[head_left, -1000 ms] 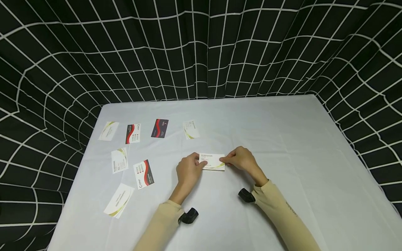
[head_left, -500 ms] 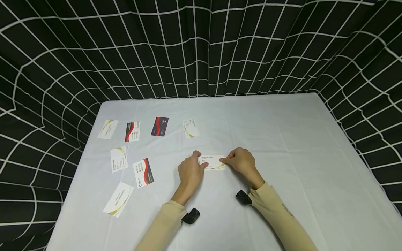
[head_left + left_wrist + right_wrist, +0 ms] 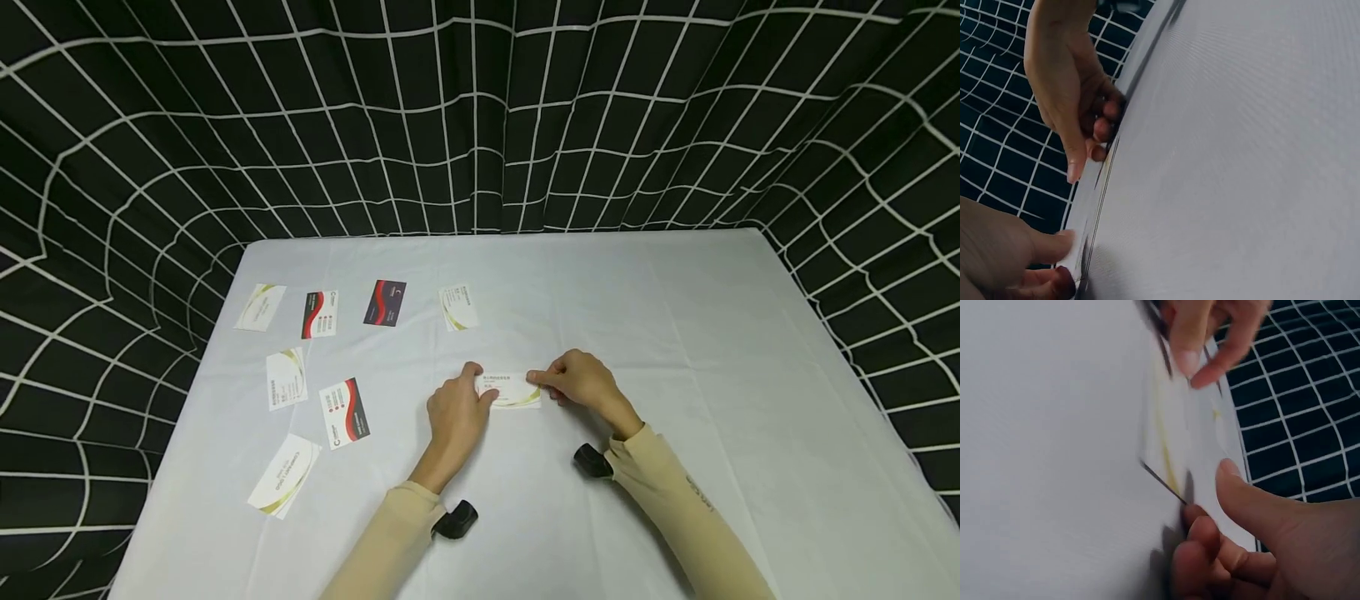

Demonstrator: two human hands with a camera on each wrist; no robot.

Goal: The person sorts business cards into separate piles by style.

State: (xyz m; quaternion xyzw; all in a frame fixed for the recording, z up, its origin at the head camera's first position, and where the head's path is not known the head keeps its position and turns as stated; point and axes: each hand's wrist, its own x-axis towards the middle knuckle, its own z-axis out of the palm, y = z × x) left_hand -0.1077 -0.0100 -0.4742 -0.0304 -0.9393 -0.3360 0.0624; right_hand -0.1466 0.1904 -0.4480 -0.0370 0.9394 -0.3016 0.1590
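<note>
A thin stack of white business cards (image 3: 512, 390) with a yellow-green curve lies between both hands at mid-table. My left hand (image 3: 457, 415) holds the stack's left end, its thumb over the top card. At the opposite end, my right hand (image 3: 581, 382) touches the edge. In the right wrist view, that hand's curled fingers (image 3: 1200, 537) meet a corner of the cards (image 3: 1163, 431), and the thumb stands apart from them. The left wrist view shows the stack edge-on (image 3: 1100, 187); motion blur hides the exact contact there.
Several business cards lie to the left, including a dark red-waved card (image 3: 385, 302), a red-and-white card (image 3: 345, 412) and overlapping white cards (image 3: 286, 475). A white card (image 3: 458, 307) lies beyond the hands. White cloth covers the table (image 3: 712, 392); a black gridded curtain (image 3: 480, 125) surrounds it.
The stack has shifted slightly down and to the right in the head view. The hands stay at its two ends. The other cards keep their places on the cloth.
</note>
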